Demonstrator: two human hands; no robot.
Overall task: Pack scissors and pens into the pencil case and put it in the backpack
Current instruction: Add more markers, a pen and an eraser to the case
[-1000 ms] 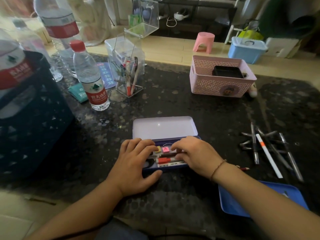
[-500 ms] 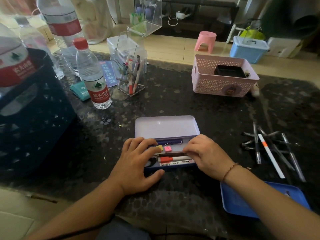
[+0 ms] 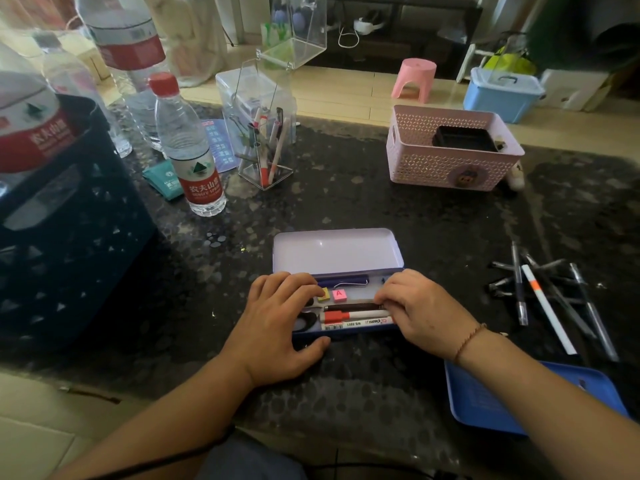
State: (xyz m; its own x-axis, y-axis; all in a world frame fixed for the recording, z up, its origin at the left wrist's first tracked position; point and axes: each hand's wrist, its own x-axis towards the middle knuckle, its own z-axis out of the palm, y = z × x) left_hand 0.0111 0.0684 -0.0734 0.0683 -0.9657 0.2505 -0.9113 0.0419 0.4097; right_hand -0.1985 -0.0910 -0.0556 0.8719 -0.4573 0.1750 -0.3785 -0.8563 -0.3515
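An open blue tin pencil case, its pale lid (image 3: 337,250) tilted back, lies at the middle of the dark table. Inside lie a red-capped marker (image 3: 349,316), a white marker (image 3: 356,323), a dark pen, a blue pen (image 3: 343,280), small yellow and pink erasers (image 3: 338,294), and black scissor handles (image 3: 306,322). My left hand (image 3: 277,327) rests flat over the case's left end, thumb against the front wall. My right hand (image 3: 424,308) covers the right end, fingertips pressing on the pens' tips. Several loose pens (image 3: 540,292) lie to the right. No backpack is visible.
A pink basket (image 3: 450,168) stands at the back right, a blue tray (image 3: 502,403) at the front right. A clear pen holder (image 3: 265,147), a water bottle (image 3: 188,150) and a dark crate (image 3: 69,237) with big bottles fill the left.
My right hand has slid right off the middle of the case, uncovering the erasers and blue pen. My left hand stays on the left end.
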